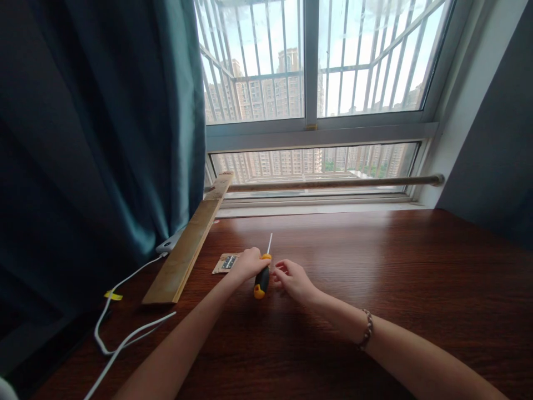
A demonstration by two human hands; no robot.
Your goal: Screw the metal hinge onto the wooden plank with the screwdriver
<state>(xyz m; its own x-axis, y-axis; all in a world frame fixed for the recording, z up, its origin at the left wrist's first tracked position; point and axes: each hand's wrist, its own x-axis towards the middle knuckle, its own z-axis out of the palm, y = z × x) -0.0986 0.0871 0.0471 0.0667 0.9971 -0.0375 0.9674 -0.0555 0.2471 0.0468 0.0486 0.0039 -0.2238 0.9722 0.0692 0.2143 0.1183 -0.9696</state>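
A screwdriver with a black and yellow handle points away from me, its thin shaft toward the window. My left hand is closed around the upper part of its handle. Just to the right of the handle is my right hand, its fingers curled and a little apart, with nothing visible in them. Beside my left hand, on the tabletop, lies a small piece of cardboard bearing dark, metallic-looking small pieces; my hand partly covers its right side.
A long wooden board slants from the table's left side up to the window sill. White cables and a power strip lie left of it, by the blue curtain. The reddish-brown table reaches the window.
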